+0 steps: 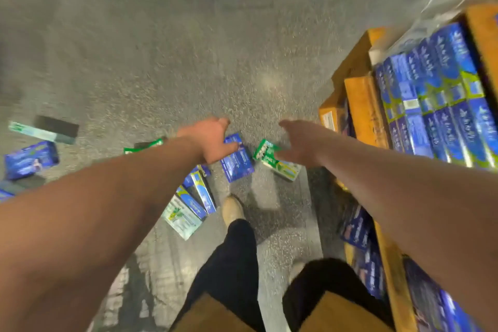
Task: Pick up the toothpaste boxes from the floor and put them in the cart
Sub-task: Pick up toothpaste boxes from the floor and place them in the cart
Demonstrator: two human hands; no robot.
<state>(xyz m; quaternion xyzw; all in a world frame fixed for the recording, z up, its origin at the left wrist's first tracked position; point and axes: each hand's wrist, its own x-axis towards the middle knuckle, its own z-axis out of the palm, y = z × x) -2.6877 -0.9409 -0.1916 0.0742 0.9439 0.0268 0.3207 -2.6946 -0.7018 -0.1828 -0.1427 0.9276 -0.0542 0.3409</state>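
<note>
Head view: beyond the tan shoe [233,209], toothpaste boxes [194,202] lie scattered on the floor [161,62], so both arms reach down, the left hand [211,143] with its grip spread wide over a blue box [238,167], the right hand [301,144] likewise wide over a green box [285,170], beside the stocked cart [392,272].

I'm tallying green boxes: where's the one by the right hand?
Head view, centre: the green box lies on the floor beneath the right hand, with a blue box to its left and the cart to its right.
</note>
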